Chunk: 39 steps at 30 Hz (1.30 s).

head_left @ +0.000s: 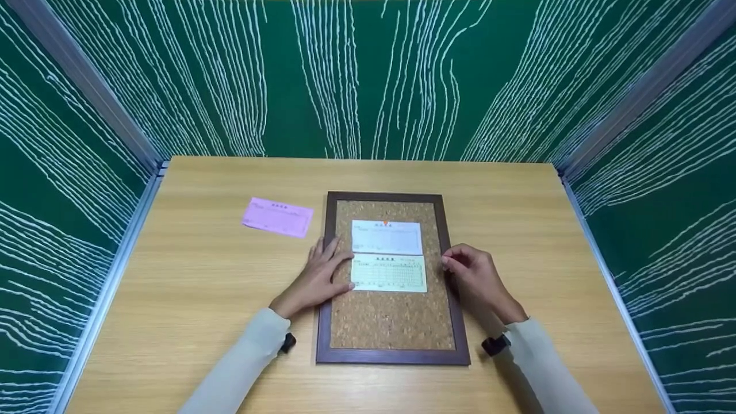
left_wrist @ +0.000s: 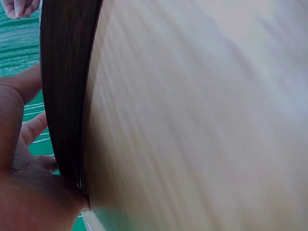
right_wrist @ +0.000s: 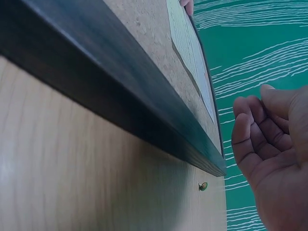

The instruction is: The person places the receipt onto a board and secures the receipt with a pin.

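A corkboard in a dark brown frame lies on the table. On its cork are a white printed slip with an orange marker or pin at its top edge and, just below, a pale green printed slip. My left hand rests across the left frame with spread fingers; index fingertip and thumb touch the slips' left edges. Beside the right frame, my right hand has curled fingers, thumb against the index finger; anything between them is too small to tell.
A pink printed slip lies on the wooden table, left of the board. In the right wrist view, a small green and gold tack sits beyond the frame's edge. Green walls with white lines border the table.
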### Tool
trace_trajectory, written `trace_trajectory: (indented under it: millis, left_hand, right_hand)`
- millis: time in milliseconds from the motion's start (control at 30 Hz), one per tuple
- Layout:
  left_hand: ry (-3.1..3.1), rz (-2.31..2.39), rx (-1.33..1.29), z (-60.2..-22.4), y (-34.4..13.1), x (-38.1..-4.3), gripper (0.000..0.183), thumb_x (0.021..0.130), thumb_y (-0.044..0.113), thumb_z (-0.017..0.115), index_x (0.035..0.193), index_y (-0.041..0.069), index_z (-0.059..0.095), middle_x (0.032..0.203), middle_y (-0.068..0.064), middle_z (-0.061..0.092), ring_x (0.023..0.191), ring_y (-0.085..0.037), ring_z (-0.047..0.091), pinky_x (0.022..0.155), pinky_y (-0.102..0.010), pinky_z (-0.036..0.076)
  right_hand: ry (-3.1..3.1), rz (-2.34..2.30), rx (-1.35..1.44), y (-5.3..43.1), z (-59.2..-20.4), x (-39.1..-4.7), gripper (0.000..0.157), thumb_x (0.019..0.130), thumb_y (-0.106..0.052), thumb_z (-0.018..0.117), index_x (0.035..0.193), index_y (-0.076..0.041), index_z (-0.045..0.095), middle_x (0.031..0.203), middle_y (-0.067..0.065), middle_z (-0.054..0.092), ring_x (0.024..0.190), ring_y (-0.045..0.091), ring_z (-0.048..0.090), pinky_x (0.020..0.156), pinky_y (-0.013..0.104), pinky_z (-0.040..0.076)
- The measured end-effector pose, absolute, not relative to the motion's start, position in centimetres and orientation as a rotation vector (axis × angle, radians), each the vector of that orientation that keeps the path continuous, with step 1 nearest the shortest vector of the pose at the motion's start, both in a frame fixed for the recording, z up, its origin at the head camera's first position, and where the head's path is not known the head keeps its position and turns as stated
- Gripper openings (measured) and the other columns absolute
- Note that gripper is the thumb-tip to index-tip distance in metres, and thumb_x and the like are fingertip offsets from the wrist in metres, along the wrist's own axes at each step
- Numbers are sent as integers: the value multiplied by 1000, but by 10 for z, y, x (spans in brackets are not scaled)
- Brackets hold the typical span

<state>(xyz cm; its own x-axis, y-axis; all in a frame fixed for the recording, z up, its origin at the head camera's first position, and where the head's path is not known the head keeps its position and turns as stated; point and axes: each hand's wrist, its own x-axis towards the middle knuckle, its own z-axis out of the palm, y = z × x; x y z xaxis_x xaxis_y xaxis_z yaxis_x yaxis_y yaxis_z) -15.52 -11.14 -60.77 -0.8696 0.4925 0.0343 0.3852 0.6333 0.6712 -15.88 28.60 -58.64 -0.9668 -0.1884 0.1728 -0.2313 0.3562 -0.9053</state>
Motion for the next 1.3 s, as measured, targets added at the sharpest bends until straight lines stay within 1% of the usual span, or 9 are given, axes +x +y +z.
trace_trajectory:
  millis: [133, 233, 367, 533, 633, 767, 900, 1133, 1300]
  left_hand:
    - [2697, 1049, 726, -607, -112, -155, 68, 99, 38, 81, 159, 15, 56, 182, -24, 13, 164, -60, -2, 133, -69, 0]
    - [2702, 1049, 724, -607, -112, -155, 68, 99, 38, 81, 158, 14, 57, 182, -24, 14, 164, -61, -1, 132, -70, 0]
    - [2703, 1065, 724, -608, -112, -155, 67, 99, 37, 81, 157, 13, 58, 182, -24, 15, 163, -61, 0, 132, -72, 1]
    - [2694, 1073, 720, -610, -112, -155, 68, 99, 38, 81, 158, 13, 57, 182, -24, 14, 164, -61, -1, 132, -71, 1]
    - [2689, 1063, 711, -612, -113, -155, 68, 99, 39, 80, 159, 15, 56, 183, -22, 13, 164, -59, -2, 133, -70, 0]
    - [2685, 1055, 704, -612, -113, -155, 68, 100, 40, 79, 159, 17, 56, 183, -21, 12, 165, -58, -3, 133, -68, -1]
    - [2684, 1062, 710, -611, -112, -155, 68, 100, 39, 79, 159, 16, 56, 183, -22, 12, 164, -59, -3, 133, -69, -1]
    - [2688, 1053, 712, -609, -112, -156, 68, 100, 39, 79, 159, 16, 56, 182, -23, 13, 164, -59, -2, 133, -68, -1]
    - [2682, 1066, 711, -607, -111, -156, 69, 99, 39, 80, 160, 16, 55, 182, -24, 13, 164, -59, -3, 133, -67, -1]
  right_hand:
    - [-2562, 1710, 415, 284, -586, -160, 10, 105, -2, 72, 107, 8, 75, 97, 20, 76, 83, 31, 70, 73, 19, 59]
    - [-2570, 1719, 419, 282, -585, -160, 12, 106, -2, 72, 108, 9, 74, 98, 23, 75, 82, 27, 69, 71, 19, 58]
    - [-2581, 1728, 410, 279, -585, -161, 9, 105, -2, 72, 107, 7, 75, 99, 24, 75, 82, 22, 67, 70, 19, 57]
    - [-2564, 1742, 459, 275, -586, -163, 7, 105, 2, 71, 107, 8, 74, 102, 25, 76, 87, 32, 70, 74, 18, 58]
    - [-2561, 1741, 491, 272, -587, -164, 7, 104, 5, 70, 107, 10, 74, 103, 25, 76, 90, 32, 73, 77, 18, 58]
    - [-2577, 1726, 490, 268, -588, -165, 6, 105, 1, 72, 105, 7, 75, 102, 21, 77, 90, 24, 72, 78, 18, 58]
    - [-2591, 1723, 478, 264, -589, -166, 9, 105, -3, 73, 106, 5, 75, 102, 20, 77, 89, 20, 71, 77, 19, 59]
    - [-2613, 1723, 477, 258, -591, -167, 6, 105, -3, 73, 106, 1, 77, 99, 15, 75, 82, 19, 66, 69, 21, 54]
    - [-2615, 1729, 482, 254, -592, -169, 4, 105, -4, 73, 105, -2, 78, 99, 12, 74, 82, 19, 65, 68, 21, 53]
